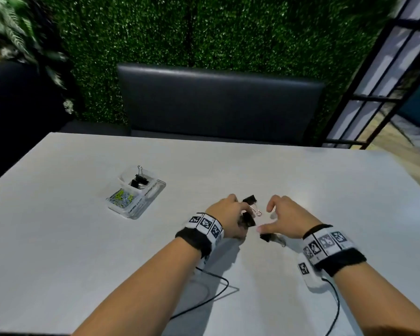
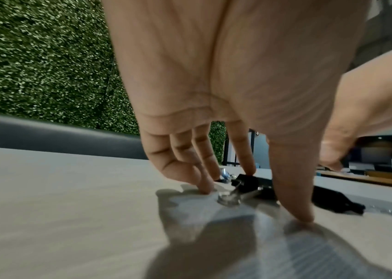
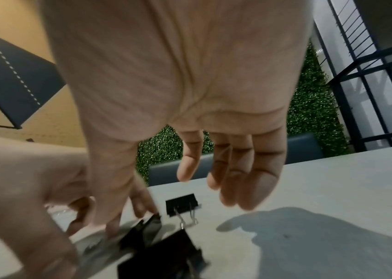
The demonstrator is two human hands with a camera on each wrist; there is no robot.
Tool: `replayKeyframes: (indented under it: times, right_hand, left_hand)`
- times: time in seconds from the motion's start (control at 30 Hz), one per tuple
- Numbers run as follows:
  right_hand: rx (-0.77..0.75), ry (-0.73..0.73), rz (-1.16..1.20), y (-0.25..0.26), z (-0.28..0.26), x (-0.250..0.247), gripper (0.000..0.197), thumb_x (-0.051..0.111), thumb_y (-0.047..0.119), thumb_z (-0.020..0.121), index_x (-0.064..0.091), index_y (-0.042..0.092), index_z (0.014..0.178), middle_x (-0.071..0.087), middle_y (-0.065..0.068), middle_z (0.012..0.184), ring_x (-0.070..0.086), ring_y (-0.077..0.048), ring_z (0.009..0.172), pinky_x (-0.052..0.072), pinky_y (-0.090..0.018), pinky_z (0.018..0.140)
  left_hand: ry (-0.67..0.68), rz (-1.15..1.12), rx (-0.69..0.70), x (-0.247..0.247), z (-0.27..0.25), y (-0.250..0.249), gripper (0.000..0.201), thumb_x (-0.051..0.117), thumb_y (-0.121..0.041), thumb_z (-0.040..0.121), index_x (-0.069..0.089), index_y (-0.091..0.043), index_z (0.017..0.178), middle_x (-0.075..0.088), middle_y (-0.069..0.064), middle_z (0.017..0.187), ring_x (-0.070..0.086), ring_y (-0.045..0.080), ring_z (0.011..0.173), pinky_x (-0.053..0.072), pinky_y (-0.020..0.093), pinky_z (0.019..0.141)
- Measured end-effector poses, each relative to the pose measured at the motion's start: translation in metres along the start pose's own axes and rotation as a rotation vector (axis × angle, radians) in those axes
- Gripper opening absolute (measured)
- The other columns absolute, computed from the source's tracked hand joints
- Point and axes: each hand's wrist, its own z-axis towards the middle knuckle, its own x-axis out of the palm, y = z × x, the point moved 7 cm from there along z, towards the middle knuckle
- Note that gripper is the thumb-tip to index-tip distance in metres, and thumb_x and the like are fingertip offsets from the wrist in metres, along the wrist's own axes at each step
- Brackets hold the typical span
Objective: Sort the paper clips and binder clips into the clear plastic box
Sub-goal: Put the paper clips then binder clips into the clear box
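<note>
Gathering left hand (image 1: 228,219): fingers point down, thumb and fingertips planted on the counter (image 1: 301,190) either side of a loose binder clip (image 2: 247,183), index tip touching its top. This looks like a pinch being set up; nothing is clamped yet.
Right hand (image 1: 289,221): hovers with fingers spread and loosely bent, holding nothing. Its thumb hangs over the nearest binder clip (image 1: 266,237), probably the next pick.
Farthest loose clip (image 1: 249,199): lies flat between the two hands, wire handles towards the person, so it can be lifted by the handles.
Clear plastic box (image 1: 155,190): stands well apart to the left, beyond the hands, within the left hand's reach.
Paper clips (image 1: 121,197): coloured, heaped in the box's near compartment.
Boxed binder clips (image 1: 138,181): in the far compartment, one handle poking above the rim. Judging by this, the loose black clips belong there.
Bench seat (image 1: 218,105): dark, behind the counter's far edge.
</note>
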Motion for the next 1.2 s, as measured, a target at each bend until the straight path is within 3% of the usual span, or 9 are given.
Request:
replayKeyframes:
  times: [0.2,0.33,0.43,0.53,0.6,0.7,0.87,1.03,1.2]
  right_hand:
    - [-0.025,-0.006,-0.050,0.002,-0.002,0.029,0.056,0.086,0.042,0.068,0.056,0.025,0.113,0.055,0.000,0.114,0.058,-0.019,0.101,0.053,-0.038,0.089]
    - [-0.012,-0.020,-0.022,0.001,-0.001,0.021,0.030,0.079,0.028,0.077,0.062,0.023,0.102,0.056,-0.001,0.106,0.061,-0.017,0.087,0.049,-0.026,0.073]
    - [0.037,-0.199,0.183,0.000,0.008,-0.010,0.009,0.071,0.020,0.082,0.063,0.015,0.080,0.047,-0.004,0.098,0.061,-0.018,0.072,0.043,-0.022,0.061]
    - [0.060,-0.357,0.266,0.007,0.032,-0.038,0.017,0.056,0.014,0.087,0.055,0.008,0.071,0.054,-0.013,0.097,0.056,-0.029,0.085,0.037,-0.029,0.073]
    - [0.063,-0.298,0.250,0.019,0.051,-0.035,0.027,0.057,0.033,0.089,0.060,0.007,0.095,0.058,-0.014,0.109,0.058,-0.032,0.100,0.040,-0.033,0.077]
    - [0.072,-0.049,0.055,0.033,0.074,-0.002,0.087,0.065,0.074,0.070,0.042,0.025,0.138,0.049,-0.010,0.131,0.059,-0.032,0.116,0.048,-0.038,0.087]
    - [-0.020,0.042,-0.119,0.047,0.090,0.016,0.040,0.074,0.048,0.079,0.054,0.018,0.096,0.063,-0.008,0.101,0.061,-0.021,0.087,0.044,-0.030,0.064]
    - [-0.197,-0.011,0.164,0.122,0.088,0.001,0.026,0.080,0.038,0.078,0.060,0.023,0.087,0.065,-0.003,0.078,0.060,-0.017,0.060,0.046,-0.027,0.054]
    - [-0.438,-0.082,0.466,0.242,0.100,-0.011,0.038,0.086,0.040,0.072,0.064,0.027,0.101,0.067,0.003,0.094,0.066,-0.013,0.076,0.048,-0.026,0.069]
  left_hand:
    - [-0.027,0.015,-0.022,0.002,0.014,-0.004,0.054,0.082,-0.052,0.067,0.064,-0.035,0.115,0.050,0.001,0.116,0.058,0.024,0.103,0.053,0.038,0.085]
    - [-0.054,-0.029,-0.007,0.005,0.013,0.000,0.034,0.076,-0.036,0.079,0.070,-0.026,0.110,0.058,0.003,0.113,0.059,0.025,0.106,0.048,0.030,0.083]
    - [-0.068,-0.055,0.002,0.002,0.006,0.003,0.030,0.069,-0.028,0.082,0.071,-0.024,0.111,0.062,0.005,0.112,0.062,0.025,0.103,0.047,0.028,0.081]
    - [-0.071,-0.070,0.005,-0.007,-0.008,0.006,0.029,0.069,-0.027,0.080,0.073,-0.024,0.108,0.068,0.004,0.109,0.064,0.023,0.100,0.051,0.029,0.079]
    - [-0.080,-0.098,-0.002,-0.018,-0.019,0.011,0.026,0.070,-0.026,0.077,0.074,-0.025,0.103,0.070,0.001,0.103,0.066,0.020,0.095,0.053,0.029,0.076]
    - [-0.149,-0.139,-0.017,-0.048,-0.037,0.026,0.029,0.069,-0.032,0.074,0.075,-0.026,0.101,0.071,-0.001,0.099,0.065,0.019,0.091,0.055,0.031,0.078]
    - [-0.315,-0.198,-0.115,-0.118,-0.069,0.081,0.028,0.072,-0.035,0.076,0.073,-0.029,0.104,0.067,-0.010,0.098,0.061,0.011,0.082,0.046,0.025,0.069]
    - [-0.552,-0.325,-0.329,-0.190,-0.103,0.176,0.018,0.076,-0.030,0.077,0.073,-0.029,0.095,0.069,-0.011,0.079,0.068,0.009,0.069,0.054,0.024,0.061]
    - [-0.534,-0.274,-0.512,-0.195,-0.099,0.251,0.019,0.079,-0.033,0.075,0.073,-0.025,0.092,0.075,-0.004,0.089,0.069,0.014,0.081,0.048,0.021,0.067]
